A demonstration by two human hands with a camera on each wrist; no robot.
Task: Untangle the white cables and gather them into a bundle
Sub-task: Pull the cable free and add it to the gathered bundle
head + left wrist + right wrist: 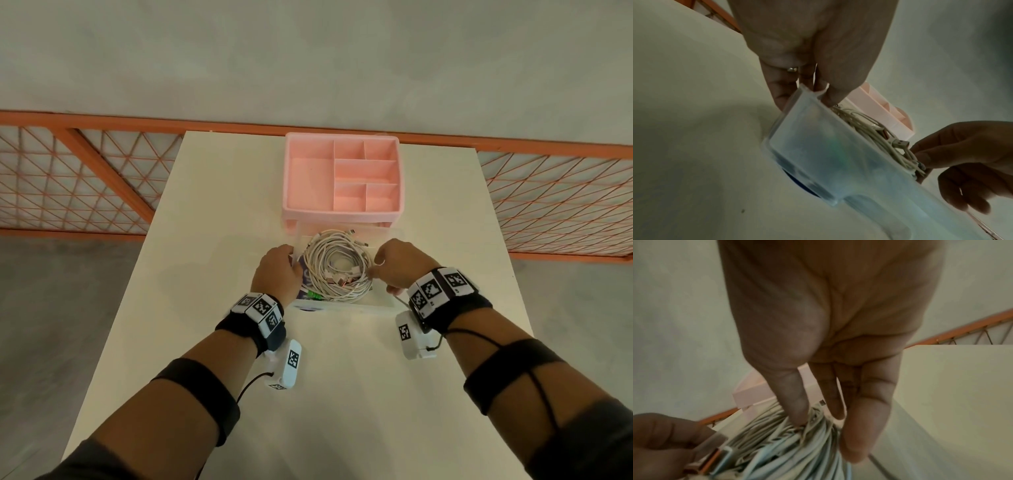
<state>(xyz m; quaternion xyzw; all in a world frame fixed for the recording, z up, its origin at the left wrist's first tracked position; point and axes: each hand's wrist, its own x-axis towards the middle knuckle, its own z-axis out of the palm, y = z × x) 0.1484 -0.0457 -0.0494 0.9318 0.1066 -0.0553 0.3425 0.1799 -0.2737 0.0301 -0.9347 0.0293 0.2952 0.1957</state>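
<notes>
A coil of white cables [337, 270] with rose-gold plugs lies in a clear plastic drawer [380, 301] pulled out from under the pink organizer. My left hand [277, 270] grips the drawer's left wall; in the left wrist view its fingers [777, 91] and thumb clamp the drawer [818, 154] at its rim. My right hand [378, 265] pinches the right side of the coil. The right wrist view shows the thumb and fingers [795, 412] closed on several strands of the cables [787, 443]. The cables [869, 128] stick up above the drawer's edge.
The pink organizer [342, 214], with several empty compartments, stands at the far middle of the white table [342, 377]. Small green connectors [313, 295] and something blue lie at the drawer's left front. An orange mesh fence [85, 171] runs behind the table.
</notes>
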